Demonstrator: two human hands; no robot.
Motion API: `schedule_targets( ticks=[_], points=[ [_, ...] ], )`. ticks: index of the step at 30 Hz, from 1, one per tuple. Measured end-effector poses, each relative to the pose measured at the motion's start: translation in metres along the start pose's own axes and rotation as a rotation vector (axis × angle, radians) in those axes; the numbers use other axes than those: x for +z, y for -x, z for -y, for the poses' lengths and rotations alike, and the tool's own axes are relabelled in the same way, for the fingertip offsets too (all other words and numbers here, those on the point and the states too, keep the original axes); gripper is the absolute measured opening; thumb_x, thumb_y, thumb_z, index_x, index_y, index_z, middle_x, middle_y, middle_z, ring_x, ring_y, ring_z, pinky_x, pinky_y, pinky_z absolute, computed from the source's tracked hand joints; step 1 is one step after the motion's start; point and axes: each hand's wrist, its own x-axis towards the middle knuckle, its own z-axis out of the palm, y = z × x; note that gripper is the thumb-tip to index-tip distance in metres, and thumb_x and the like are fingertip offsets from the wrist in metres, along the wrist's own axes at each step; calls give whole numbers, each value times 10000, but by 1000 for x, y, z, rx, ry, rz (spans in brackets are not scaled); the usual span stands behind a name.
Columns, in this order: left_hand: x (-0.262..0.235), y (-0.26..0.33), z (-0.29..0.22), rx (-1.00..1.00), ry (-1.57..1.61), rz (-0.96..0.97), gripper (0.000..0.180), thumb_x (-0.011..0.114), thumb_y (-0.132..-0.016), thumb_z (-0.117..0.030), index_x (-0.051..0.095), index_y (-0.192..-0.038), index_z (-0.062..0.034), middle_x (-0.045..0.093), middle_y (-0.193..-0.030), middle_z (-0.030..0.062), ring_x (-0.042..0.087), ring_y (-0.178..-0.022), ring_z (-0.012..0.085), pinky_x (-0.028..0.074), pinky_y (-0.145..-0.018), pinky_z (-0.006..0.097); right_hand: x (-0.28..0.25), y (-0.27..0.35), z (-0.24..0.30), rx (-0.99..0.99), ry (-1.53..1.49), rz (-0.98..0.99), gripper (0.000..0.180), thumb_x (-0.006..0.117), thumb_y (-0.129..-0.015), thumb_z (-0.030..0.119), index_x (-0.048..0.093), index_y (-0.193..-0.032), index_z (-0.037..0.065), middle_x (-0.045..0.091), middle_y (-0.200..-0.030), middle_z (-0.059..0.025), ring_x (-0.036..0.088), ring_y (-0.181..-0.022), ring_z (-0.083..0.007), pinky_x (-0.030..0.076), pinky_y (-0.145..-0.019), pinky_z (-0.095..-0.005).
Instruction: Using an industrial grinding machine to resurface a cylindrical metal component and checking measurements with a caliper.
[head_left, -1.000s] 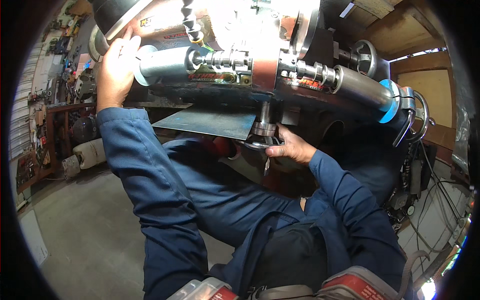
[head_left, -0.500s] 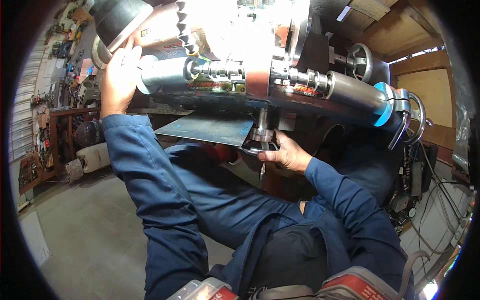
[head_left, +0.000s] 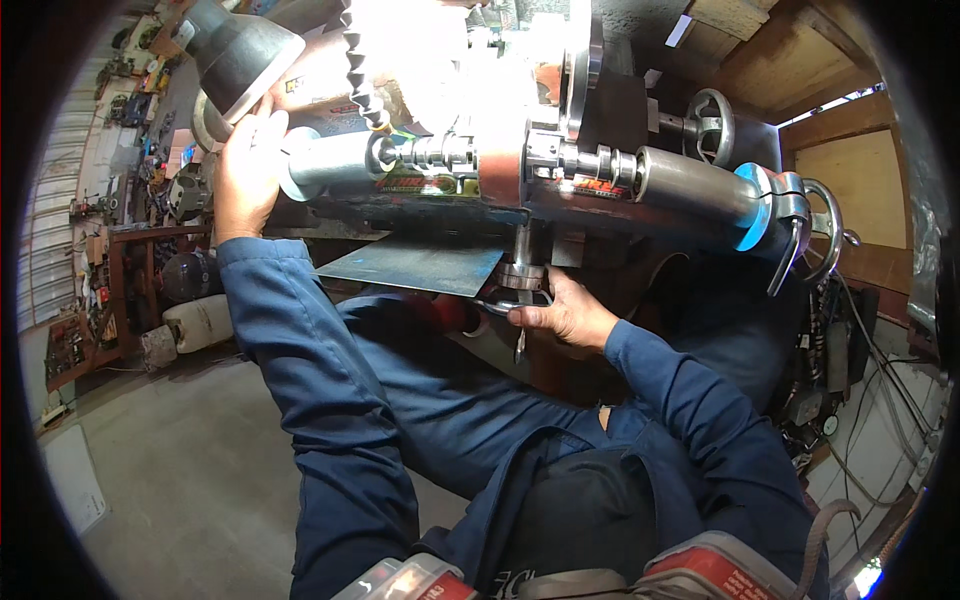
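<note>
A shiny camshaft (head_left: 598, 162) lies across the machine, between a grey cylinder (head_left: 355, 160) at left and a steel cylinder (head_left: 700, 188) with a blue collar at right. A reddish-brown block (head_left: 502, 165) covers its middle. Up at the left end is my left hand (head_left: 248, 172), next to the grey cylinder. Its fingers bend round something behind the dark lamp shade (head_left: 245, 65), where their tips are hidden. Below the machine, my right hand (head_left: 570, 312) is closed on a small metal handwheel (head_left: 515, 303) under a vertical steel shaft, thumb on the rim.
A flat dark metal sheet (head_left: 420, 262) juts toward me beside the handwheel. A steel hand ring (head_left: 828, 235) and a spoked handwheel (head_left: 712, 125) stand at the right. Strong light washes out the top centre. My legs are under the machine; cables hang at right.
The view has shifted slightly, so the lamp shade and left cylinder sit lower in the picture. Both hands keep their places on the machine.
</note>
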Motion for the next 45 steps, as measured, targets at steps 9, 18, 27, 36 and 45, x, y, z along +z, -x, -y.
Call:
schedule_targets(
  ticks=[9, 18, 27, 36, 45],
  points=[
    [3, 3, -5, 4, 21, -35, 398, 596, -920, -184, 549, -1233, 57, 611, -1233, 132, 559, -1000, 114, 444, -874, 258, 2, 0, -5, 8, 42, -24, 847, 837, -674, 431, 427, -1280, 4, 565, -1180, -103, 523, -1119, -196, 392, -998, -332],
    [6, 0, -3, -25, 174, -85, 248, 611, -917, -184, 612, -977, 56, 662, -991, 100, 568, -805, 89, 480, -721, 261, 1, 3, 10, 5, 214, -80, 838, 808, -667, 515, 477, -1207, -34, 601, -1148, -163, 572, -1079, -259, 432, -953, -348],
    [2, 10, -3, 21, 117, -131, 282, 629, -886, -201, 643, -1048, 29, 671, -771, 80, 579, -696, 82, 480, -646, 273, 20, 103, 131, -420, 872, -273, 522, 669, -834, 302, 540, -1166, -80, 640, -1038, -228, 643, -923, -299, 484, -854, -343],
    [2, 11, -24, 35, -54, -267, 255, 681, -837, -248, 662, -948, -20, 665, -837, 195, 672, -747, 312, 507, -657, 352, -96, 157, 175, -950, 1160, -1130, 603, 418, -956, 336, 318, -1378, -82, 458, -1329, -219, 423, -1249, -311, 286, -1062, -408],
    [8, 8, -12, 87, -9, -366, 219, 674, -830, -257, 673, -850, -39, 655, -782, 183, 655, -729, 345, 512, -638, 386, -106, 149, 120, -818, 1633, -1472, 580, 390, -975, 333, 320, -1377, -79, 423, -1328, -297, 406, -1260, -413, 304, -1060, -459]
  ],
)
